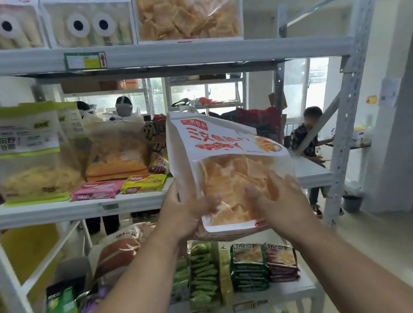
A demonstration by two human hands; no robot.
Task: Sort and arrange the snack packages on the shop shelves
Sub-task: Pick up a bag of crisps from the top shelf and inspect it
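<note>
You hold a large white bag of orange crisps point(228, 163) in front of the middle shelf point(77, 205), raised between the two boards and tilted so its top leans away to the left. Your left hand point(184, 212) grips the bag's lower left edge, fingers curled round the front of the clear window and thumb side against the white margin. Your right hand point(278, 199) lies against the lower right of the window with fingers spread and fairly straight; it looks to press the bag rather than pinch it, though motion blur makes that hard to judge.

On the middle shelf, left of the bag, stands a green-topped bag of pale strips point(33, 155), then a clear bag of orange snacks point(117, 154), with a pink wafer pack point(97, 191) and a yellow wafer pack point(144, 183) lying flat in front. A small dark packet point(157, 148) stands just beside the held bag.

On the top shelf point(156, 58) a matching bag of orange crisps point(186, 9) sits to the right of two bags with cartoon eyes point(41, 25).

Below your arms, the lower shelf point(290, 289) carries green snack packs point(202, 274), stacked small crisp packets point(264, 264) and a brown bag point(122, 249) lying on its side.
</note>
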